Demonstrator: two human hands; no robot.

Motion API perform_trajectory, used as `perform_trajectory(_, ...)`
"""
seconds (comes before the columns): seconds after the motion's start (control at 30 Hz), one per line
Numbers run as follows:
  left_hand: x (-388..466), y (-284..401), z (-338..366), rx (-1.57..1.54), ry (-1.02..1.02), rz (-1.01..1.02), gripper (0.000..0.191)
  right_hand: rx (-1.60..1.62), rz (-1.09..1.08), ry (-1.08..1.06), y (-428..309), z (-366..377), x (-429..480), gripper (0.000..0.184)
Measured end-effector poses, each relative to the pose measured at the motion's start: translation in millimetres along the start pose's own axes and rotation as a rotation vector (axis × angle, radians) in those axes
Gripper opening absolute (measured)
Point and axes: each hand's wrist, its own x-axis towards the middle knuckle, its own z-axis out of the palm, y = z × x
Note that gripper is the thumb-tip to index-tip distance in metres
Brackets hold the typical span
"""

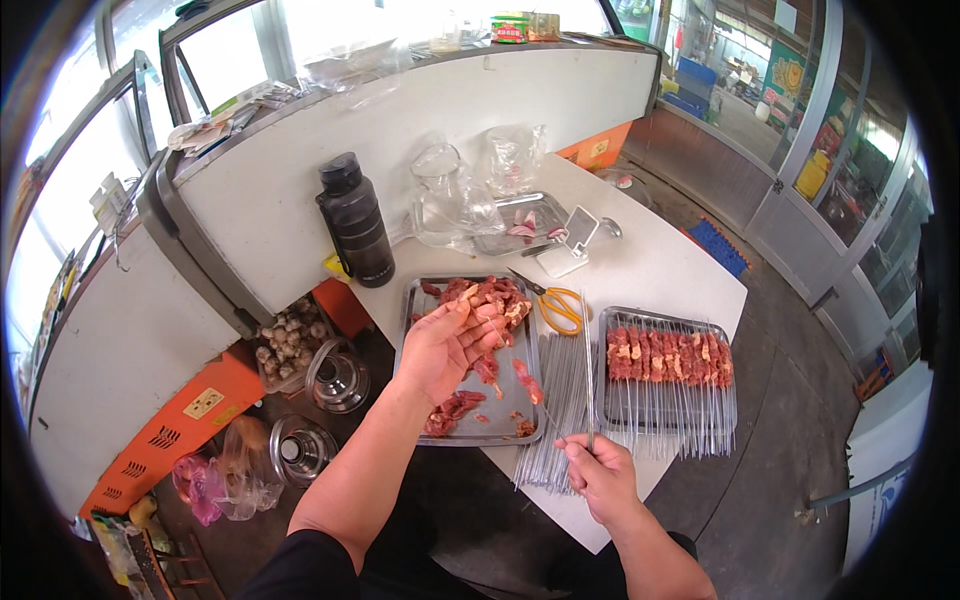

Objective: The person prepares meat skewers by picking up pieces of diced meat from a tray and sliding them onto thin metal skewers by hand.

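Note:
My left hand (444, 352) is palm up over the left metal tray (469, 431), pinching a pale piece of meat (469, 292) between thumb and finger. Raw red meat chunks (454, 411) lie in that tray. My right hand (600, 472) grips a thin metal skewer (553, 422) slanting up towards my left fingers, with one meat piece (528, 383) threaded on it. The same hand also holds long thin metal (587, 367) upright, perhaps more skewers. Many bare skewers (559, 405) lie beneath. In the right tray (616, 420), loaded meat skewers (667, 358) lie side by side.
Yellow-handled scissors (561, 310) lie behind the skewers. A dark bottle (356, 221), a clear jug (436, 195), a tray with onion pieces (504, 241) and a phone stand (574, 244) stand farther back. Garlic bulbs (289, 341) and metal pots (301, 450) sit low at left.

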Motion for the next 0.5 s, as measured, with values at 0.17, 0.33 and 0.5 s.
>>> perform_trajectory(0.17, -1.3, 2.3, -0.2, -0.031, 0.000, 0.027, 0.018, 0.003, -0.023, -0.010, 0.7, 0.1, -0.5, 0.022)
perform_trajectory(0.33, -3.0, 2.4, 0.6, -0.068, -0.002, 0.022, 0.012, -0.017, -0.014, 0.002, 1.7, 0.2, -1.6, 0.022)
perform_trajectory(0.5, -3.8, 2.3, 3.8, -0.068, -0.003, 0.034, 0.006, 0.001, -0.016, -0.005, -0.3, -0.2, -3.8, 0.022)
